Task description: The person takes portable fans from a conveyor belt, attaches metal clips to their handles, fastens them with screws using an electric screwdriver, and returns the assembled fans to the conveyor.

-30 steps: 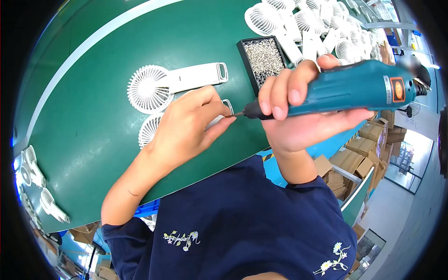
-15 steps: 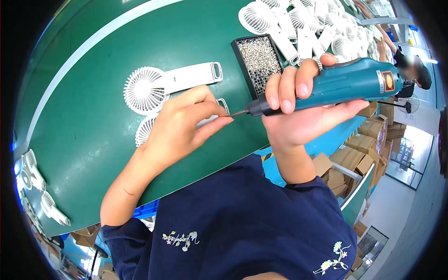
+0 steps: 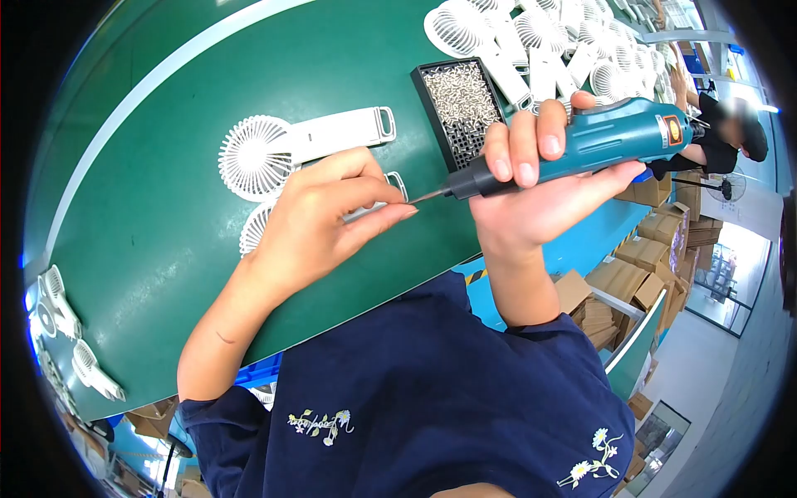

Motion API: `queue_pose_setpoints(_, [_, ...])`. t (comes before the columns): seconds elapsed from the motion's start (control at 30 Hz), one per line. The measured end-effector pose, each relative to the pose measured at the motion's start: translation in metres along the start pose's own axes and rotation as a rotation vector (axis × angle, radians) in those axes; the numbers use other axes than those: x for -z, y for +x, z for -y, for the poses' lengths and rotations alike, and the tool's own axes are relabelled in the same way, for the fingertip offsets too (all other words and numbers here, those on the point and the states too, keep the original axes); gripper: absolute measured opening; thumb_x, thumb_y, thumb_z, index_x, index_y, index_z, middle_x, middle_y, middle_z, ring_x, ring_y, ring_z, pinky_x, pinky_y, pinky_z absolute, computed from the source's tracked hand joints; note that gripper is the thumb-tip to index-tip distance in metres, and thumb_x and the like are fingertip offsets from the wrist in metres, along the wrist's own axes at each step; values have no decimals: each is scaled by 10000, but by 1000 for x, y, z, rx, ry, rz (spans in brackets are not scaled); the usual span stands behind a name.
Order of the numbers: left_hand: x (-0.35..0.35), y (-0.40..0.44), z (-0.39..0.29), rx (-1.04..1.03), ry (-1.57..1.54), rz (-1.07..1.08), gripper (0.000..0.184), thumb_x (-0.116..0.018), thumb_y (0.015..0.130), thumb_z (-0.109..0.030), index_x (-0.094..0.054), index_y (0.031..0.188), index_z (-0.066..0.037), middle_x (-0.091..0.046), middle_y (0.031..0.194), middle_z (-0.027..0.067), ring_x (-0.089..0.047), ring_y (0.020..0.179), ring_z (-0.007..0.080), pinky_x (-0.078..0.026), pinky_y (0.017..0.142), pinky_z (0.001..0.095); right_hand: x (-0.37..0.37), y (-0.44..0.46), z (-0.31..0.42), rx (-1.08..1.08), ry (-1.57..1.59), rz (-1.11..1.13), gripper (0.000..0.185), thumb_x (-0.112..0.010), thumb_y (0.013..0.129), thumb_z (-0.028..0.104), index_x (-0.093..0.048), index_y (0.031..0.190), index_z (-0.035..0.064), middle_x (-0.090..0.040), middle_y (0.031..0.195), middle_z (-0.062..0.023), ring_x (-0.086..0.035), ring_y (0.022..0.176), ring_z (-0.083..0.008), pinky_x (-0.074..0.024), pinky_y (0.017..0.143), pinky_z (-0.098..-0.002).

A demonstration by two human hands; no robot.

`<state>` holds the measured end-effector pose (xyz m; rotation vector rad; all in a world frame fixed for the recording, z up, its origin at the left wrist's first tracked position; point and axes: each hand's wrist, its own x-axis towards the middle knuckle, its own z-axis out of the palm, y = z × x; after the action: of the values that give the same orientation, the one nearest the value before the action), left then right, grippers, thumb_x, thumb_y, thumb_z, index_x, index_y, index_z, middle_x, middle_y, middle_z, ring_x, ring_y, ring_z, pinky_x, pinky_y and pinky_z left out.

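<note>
My right hand (image 3: pixel 531 178) is wrapped round a teal electric screwdriver (image 3: pixel 610 141), held nearly level with its bit pointing left. The bit's tip reaches the thumb and forefinger of my left hand (image 3: pixel 324 207). Those fingers are pinched together, and whatever lies between them is too small to make out. Beneath my left hand lies a white handheld fan (image 3: pixel 256 230), largely covered, with its grille and looped handle end showing. Another white handheld fan (image 3: pixel 332 135) lies just beyond it. A black tray of small screws (image 3: pixel 458 93) sits beyond the screwdriver's nose.
Many white fans (image 3: pixel 544 41) are heaped at the back right of the green table (image 3: pixel 166 249). More fans (image 3: pixel 95 369) lie at the far left. Cardboard boxes (image 3: pixel 618 278) stand on the floor to the right. Another person (image 3: pixel 714 133) is at the upper right.
The screwdriver's rear end has swung slightly up and to the left, with my right hand tilting along. My left hand and the fans have barely moved.
</note>
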<state>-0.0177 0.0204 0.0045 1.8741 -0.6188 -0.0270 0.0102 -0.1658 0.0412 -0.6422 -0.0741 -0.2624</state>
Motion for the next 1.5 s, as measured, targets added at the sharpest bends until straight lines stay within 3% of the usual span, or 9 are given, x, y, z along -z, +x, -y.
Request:
queue_pose_setpoints(0.2, [-1, 1, 0, -38, -6, -35, 130, -778, 741, -89, -692, 799, -10, -560, 705, 44, -551, 577, 173, -418, 496, 297, 3, 1, 1, -21, 47, -95, 759, -220, 861, 796, -518, 1095, 139, -453, 597, -1, -376, 382, -123, -318, 340, -278])
queue_pose_setpoints(0.4, [-1, 0, 1, -25, -18, -11, 113, -763, 749, -65, -687, 812, -9, -562, 721, 47, -553, 610, 167, -417, 518, 288, 6, 0, -3, 1, 59, 75, 723, -288, 897, 742, -506, 1114, 88, -444, 678, 14, -391, 447, -89, -372, 412, -257])
queue_pose_setpoints(0.57, [-3, -1, 2, -29, 31, 70, 128, -754, 740, -51, -672, 833, -17, -557, 749, 53, -562, 652, 193, -435, 559, 306, 3, 1, -1, -95, -51, 605, 837, -359, 833, 798, -471, 1269, 92, -501, 711, -32, -454, 455, -143, -406, 417, -303])
queue_pose_setpoints(0.7, [-2, -2, 3, -138, 176, 129, 131, -729, 764, -137, -635, 786, -49, -532, 781, 63, -568, 691, 262, -471, 616, 375, 6, 5, -1, -190, -57, 769, 847, -379, 827, 796, -461, 1276, 82, -522, 730, -49, -506, 493, -162, -431, 450, -316])
queue_pose_setpoints(1.23, [-3, -1, 1, -154, 204, 134, 169, -731, 758, -156, -607, 781, -43, -517, 792, 75, -564, 712, 281, -469, 638, 389, 9, 0, 4, -139, -32, 727, 846, -410, 819, 790, -461, 1273, 78, -516, 705, -70, -475, 475, -174, -434, 434, -331])
queue_pose_setpoints(1.33, [-3, 0, 2, -81, 207, 162, 170, -720, 762, -132, -601, 846, -45, -520, 837, 79, -563, 735, 288, -468, 651, 395, 2, -16, -5, 12, -43, 593, 991, -516, 660, 872, -498, 1149, 10, -551, 623, -128, -518, 473, -201, -455, 468, -340])
queue_pose_setpoints(1.43, [-2, 0, 2, -38, 276, 200, 183, -710, 762, -108, -585, 880, -46, -516, 862, 84, -558, 758, 292, -466, 664, 402, 4, -22, 1, -90, -184, 690, 630, -638, 848, 549, -499, 1180, 32, -584, 719, -135, -571, 628, -219, -472, 603, -334])
queue_pose_setpoints(1.47, [-1, -1, 2, -35, 277, 197, 183, -710, 762, -108, -585, 880, -46, -516, 862, 84, -558, 758, 292, -466, 664, 402, 3, -23, 3, -88, -237, 729, 396, -626, 914, 294, -493, 1196, 51, -589, 753, -137, -571, 657, -221, -469, 623, -336])
queue_pose_setpoints(1.5, [-1, -2, 2, -33, 276, 201, 176, -703, 764, -97, -579, 878, -46, -513, 864, 87, -556, 765, 296, -466, 670, 402, 4, -23, 0, -92, -237, 733, 396, -626, 914, 294, -493, 1196, 51, -589, 753, -137, -571, 657, -221, -469, 623, -336])
